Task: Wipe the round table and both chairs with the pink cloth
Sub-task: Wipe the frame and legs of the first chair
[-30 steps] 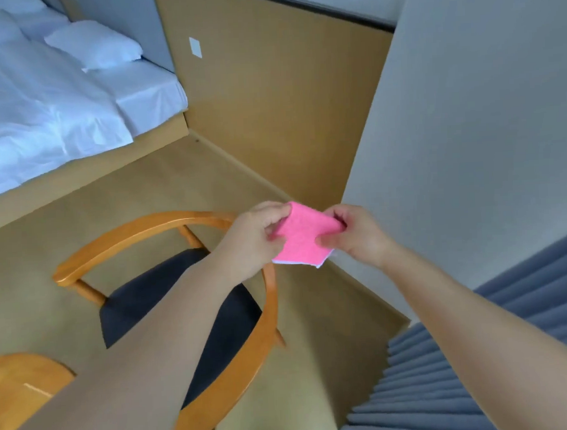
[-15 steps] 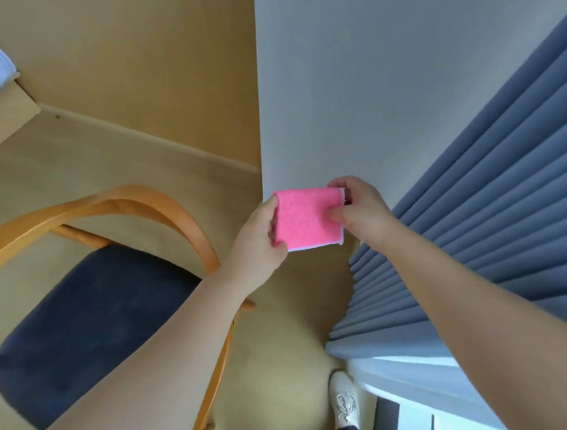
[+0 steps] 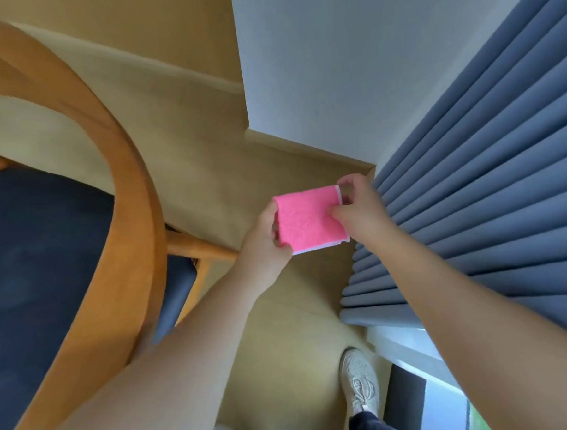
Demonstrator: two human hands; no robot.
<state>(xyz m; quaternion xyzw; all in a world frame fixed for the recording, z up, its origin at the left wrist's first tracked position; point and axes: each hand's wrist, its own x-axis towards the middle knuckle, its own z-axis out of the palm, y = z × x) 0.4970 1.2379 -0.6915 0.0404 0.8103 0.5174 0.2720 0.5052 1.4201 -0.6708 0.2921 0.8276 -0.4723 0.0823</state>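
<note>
Beside chair (image 3: 136, 196), blue curtain (image 3: 490, 171)

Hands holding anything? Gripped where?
Both hold the folded pink cloth: left hand pinches its left edge, right hand its right edge.

No text, label or number can be read anywhere.

Left hand (image 3: 263, 239) and right hand (image 3: 357, 207) pinch the folded pink cloth (image 3: 310, 220) above the floor, beside the chair (image 3: 122, 177).
</note>
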